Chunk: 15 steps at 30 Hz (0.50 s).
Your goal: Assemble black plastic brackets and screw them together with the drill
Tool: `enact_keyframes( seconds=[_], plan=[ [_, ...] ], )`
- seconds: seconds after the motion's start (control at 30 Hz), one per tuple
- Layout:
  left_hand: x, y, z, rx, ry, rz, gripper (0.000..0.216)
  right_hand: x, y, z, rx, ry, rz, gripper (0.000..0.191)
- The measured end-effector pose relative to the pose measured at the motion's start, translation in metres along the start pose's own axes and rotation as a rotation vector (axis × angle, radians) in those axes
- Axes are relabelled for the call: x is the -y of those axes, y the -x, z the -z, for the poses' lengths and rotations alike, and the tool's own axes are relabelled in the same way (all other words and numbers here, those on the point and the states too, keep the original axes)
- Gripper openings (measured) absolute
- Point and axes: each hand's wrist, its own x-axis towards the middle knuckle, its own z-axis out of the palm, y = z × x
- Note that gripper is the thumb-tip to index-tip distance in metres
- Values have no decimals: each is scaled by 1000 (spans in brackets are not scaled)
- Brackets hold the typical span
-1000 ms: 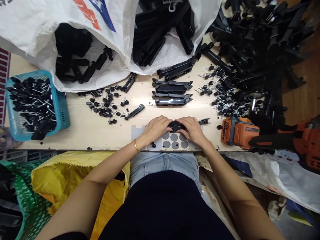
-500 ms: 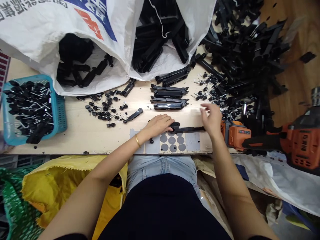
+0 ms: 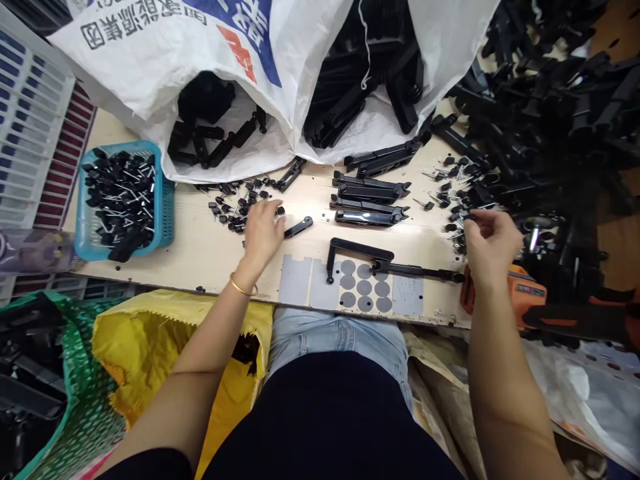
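Note:
My left hand is at the left pile of black-headed knob screws, fingers curled down and their tips mostly hidden. Beside it lies a short black link. At the right pile of knob screws, my right hand has thumb and index finger close together in a pinch, with something small and dark at the tips. Between the hands, a jointed black folding arm lies bent on the table, touched by neither hand. Several folded black arms lie in rows behind it.
A blue basket of knob screws stands left. White sacks with black parts are at the back. An orange power tool lies beside my right wrist. Black parts heap at back right. Grey patches mark the front edge.
My left hand has left the folding arm and moved left to the screw pile. My right hand has moved right to the other pile. The camera view has shifted left.

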Motion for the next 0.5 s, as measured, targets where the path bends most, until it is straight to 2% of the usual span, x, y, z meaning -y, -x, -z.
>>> enact_keyframes(
  seconds=[0.07, 0.13, 0.23, 0.3, 0.37, 0.5],
  plan=[
    [23, -10, 4, 74, -47, 66, 28, 6, 25, 8, 84, -236, -68, 26],
    [35, -15, 3, 134, -48, 71, 28, 15, 49, 11, 207, -399, -129, 27],
    [39, -13, 4, 105, -27, 90, 26, 28, 77, 8, 406, -479, -170, 24],
    [35, -7, 12, 52, 16, 107, 25, 34, 87, 2, 501, -466, -159, 24],
    [26, 1, 24, 41, 105, 108, 23, 36, 92, -4, 533, -412, -136, 25],
    [-9, 14, 42, 155, 351, 31, 23, 38, 91, -7, 497, -174, -50, 24]
  ],
)
